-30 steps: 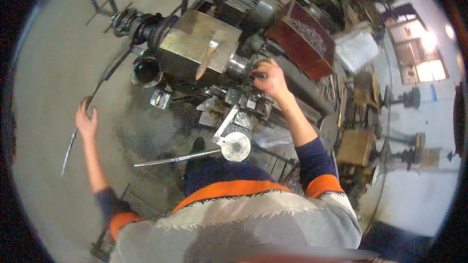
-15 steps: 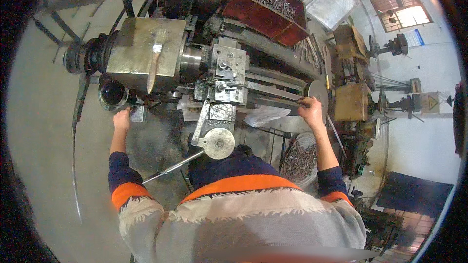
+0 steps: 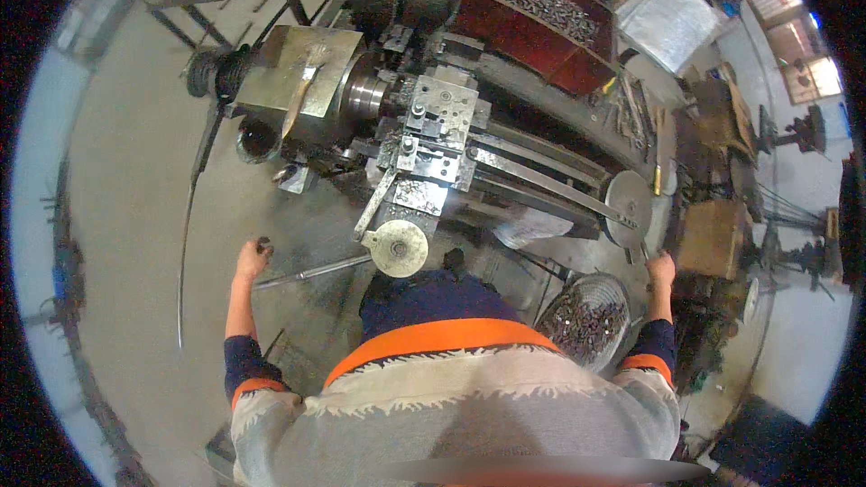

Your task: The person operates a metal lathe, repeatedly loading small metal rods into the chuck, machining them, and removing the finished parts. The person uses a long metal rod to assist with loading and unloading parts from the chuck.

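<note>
My left hand [image 3: 253, 258] is raised over the floor to the left of the lathe, its fingers curled together. A small dark thing shows at its fingertips, too small to name. At the right end of the lathe, my right hand [image 3: 661, 271] is closed beside the round metal disc [image 3: 629, 201]. Whatever is in it, if anything, is hidden. Between my hands stand the tool post [image 3: 433, 113], the shiny chuck [image 3: 367, 96] and a round grey plate [image 3: 399, 249] with a long lever [image 3: 316, 271].
A wooden-handled brush [image 3: 298, 106] lies on the headstock [image 3: 327, 50]. Behind the bed stands a red box [image 3: 505, 32] of small metal parts, beside a silvery sheet-covered tray [image 3: 666, 16]. A basket [image 3: 622, 307] of dark pieces is at my right. Other machines line the right wall.
My left hand has left the area by the dark cup under the headstock and come nearer me. My right hand has moved right from the bar's end. The view has shifted too.
</note>
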The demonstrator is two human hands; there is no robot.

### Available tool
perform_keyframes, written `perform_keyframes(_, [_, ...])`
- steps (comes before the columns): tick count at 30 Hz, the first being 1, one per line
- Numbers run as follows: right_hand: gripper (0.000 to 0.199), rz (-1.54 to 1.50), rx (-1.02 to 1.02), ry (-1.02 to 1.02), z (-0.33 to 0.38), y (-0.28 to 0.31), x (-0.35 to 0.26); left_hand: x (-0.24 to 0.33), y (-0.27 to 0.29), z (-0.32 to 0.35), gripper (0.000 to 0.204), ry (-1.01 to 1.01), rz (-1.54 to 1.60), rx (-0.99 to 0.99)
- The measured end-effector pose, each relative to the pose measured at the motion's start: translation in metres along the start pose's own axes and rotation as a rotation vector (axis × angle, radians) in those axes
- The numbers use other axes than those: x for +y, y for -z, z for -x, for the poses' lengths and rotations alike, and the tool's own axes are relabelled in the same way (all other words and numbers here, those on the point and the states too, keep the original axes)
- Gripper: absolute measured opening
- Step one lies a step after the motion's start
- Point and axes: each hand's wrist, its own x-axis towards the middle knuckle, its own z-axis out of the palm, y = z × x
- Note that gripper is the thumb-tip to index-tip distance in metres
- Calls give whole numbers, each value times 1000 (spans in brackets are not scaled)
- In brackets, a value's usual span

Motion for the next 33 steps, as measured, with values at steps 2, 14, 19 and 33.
perform_keyframes(2, [40, -27, -110, 39, -10, -19, 44, -2, -3, 41, 26, 41, -55, 9])
perform_keyframes(14, [38, 169, -132, -7, -68, -120, 162, 13, -86, 96, 39, 390, 923, 693])
perform_keyframes(19, [32, -223, -203, -215, 22, -85, 75, -1, -82, 39, 34, 416, 805, 994])
perform_keyframes(33, [38, -189, -186, -184, 55, -117, 50, -121, -79, -66, 41, 299, 60, 945])
